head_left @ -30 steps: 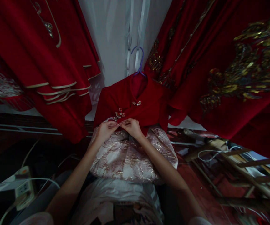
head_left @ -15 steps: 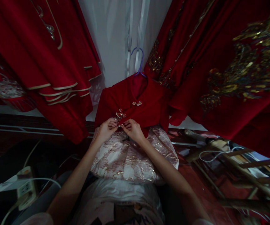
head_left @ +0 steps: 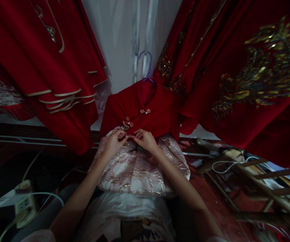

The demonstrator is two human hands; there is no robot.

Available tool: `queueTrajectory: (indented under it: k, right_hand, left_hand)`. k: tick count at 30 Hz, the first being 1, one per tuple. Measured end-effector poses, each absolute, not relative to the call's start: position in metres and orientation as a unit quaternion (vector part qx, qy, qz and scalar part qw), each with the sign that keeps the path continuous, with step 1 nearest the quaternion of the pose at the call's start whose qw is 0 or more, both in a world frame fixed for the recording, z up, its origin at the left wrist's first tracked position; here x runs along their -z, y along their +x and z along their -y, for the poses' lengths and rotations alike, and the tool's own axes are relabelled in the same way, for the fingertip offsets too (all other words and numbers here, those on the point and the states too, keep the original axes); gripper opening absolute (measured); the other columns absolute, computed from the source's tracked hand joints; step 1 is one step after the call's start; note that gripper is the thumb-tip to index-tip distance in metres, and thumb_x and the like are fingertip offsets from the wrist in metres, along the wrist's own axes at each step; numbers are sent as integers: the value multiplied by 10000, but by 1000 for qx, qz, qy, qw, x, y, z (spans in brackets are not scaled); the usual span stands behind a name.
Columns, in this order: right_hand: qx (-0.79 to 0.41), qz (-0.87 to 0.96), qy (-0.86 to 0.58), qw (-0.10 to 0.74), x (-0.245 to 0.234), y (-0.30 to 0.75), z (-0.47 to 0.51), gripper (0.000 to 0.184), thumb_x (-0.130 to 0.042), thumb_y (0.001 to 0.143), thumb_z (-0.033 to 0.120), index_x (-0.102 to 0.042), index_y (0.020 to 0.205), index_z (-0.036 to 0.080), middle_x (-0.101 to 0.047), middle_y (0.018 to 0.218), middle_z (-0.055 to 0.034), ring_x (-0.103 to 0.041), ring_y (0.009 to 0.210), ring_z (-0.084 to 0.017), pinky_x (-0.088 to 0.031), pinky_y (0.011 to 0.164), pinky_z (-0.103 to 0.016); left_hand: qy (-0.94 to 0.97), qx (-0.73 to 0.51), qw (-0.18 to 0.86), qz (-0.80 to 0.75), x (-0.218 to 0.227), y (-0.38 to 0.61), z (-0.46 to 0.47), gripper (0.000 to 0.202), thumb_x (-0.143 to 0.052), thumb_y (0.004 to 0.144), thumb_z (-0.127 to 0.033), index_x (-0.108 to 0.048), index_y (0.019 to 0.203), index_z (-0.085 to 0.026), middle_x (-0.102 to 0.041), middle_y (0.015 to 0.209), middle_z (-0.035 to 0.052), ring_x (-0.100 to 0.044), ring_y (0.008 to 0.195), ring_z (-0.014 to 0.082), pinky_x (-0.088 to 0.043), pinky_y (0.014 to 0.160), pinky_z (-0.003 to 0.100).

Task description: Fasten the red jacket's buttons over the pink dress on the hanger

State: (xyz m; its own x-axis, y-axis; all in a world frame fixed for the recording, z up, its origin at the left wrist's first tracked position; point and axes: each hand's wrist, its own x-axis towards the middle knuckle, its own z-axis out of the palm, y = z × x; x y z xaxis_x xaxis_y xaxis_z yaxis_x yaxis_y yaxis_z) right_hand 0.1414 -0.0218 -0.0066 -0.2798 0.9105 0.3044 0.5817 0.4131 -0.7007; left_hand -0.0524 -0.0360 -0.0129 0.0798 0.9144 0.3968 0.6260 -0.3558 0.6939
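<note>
A red jacket (head_left: 157, 122) hangs on a purple hanger (head_left: 149, 67) in front of me, above a pale brocade skirt (head_left: 134, 174) with gold threads. At its lower front edge, my left hand (head_left: 116, 139) pinches one side of a small beaded clasp (head_left: 128, 136). My right hand (head_left: 145, 138) has its fingers closed at the clasp's other side. Just above the left fingers sits a beaded brooch-like ornament (head_left: 127, 124). A second beaded clasp (head_left: 145, 111) lies near the collar. How the clasp's halves meet is too small to make out.
Red garments with pale piping (head_left: 66, 74) hang at the left, and a red garment with gold sequins (head_left: 255, 77) at the right. A power strip (head_left: 25, 205) with cables lies lower left. A wooden rack (head_left: 268, 188) with a white cable stands lower right.
The whole view has shifted slightly, so things appear a little further left. Both hands stay at the lower clasp with only small finger movement.
</note>
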Motion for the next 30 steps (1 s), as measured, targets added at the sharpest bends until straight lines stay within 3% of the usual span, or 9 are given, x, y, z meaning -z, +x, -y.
queueTrajectory:
  k: [9, 16, 23, 30]
  right_hand:
    - [-231, 761, -478, 372, 17, 134, 19, 214, -655, 813, 363, -651, 923, 179, -699, 833, -37, -653, 733, -130, -521, 703, -234]
    - [-255, 751, -473, 383, 22, 133, 16, 183, -690, 788, 319, -642, 882, 169, -709, 850, -44, -665, 764, -140, -527, 724, -247]
    - [-260, 747, -469, 393, 21, 132, 17, 73, -621, 841, 236, -663, 860, 180, -717, 849, -31, -673, 767, -135, -523, 733, -244]
    - [-253, 754, -467, 387, 22, 133, 17, 172, -694, 787, 325, -655, 857, 172, -713, 854, -45, -669, 774, -148, -526, 734, -255]
  left_hand:
    - [734, -406, 130, -529, 10, -53, 40, 134, -602, 832, -322, -613, 843, -189, -634, 871, 38, -648, 792, 178, -527, 741, 306]
    - [737, -398, 131, -530, 8, -50, 42, 87, -603, 833, -279, -596, 851, -194, -642, 879, 38, -646, 794, 185, -514, 741, 308]
    - [754, -371, 122, -528, 8, -53, 42, 106, -614, 826, -284, -593, 872, -190, -611, 901, 47, -631, 810, 187, -515, 760, 314]
    - [753, -382, 117, -523, 7, -52, 42, 101, -624, 817, -290, -587, 832, -197, -613, 877, 41, -633, 797, 187, -519, 744, 308]
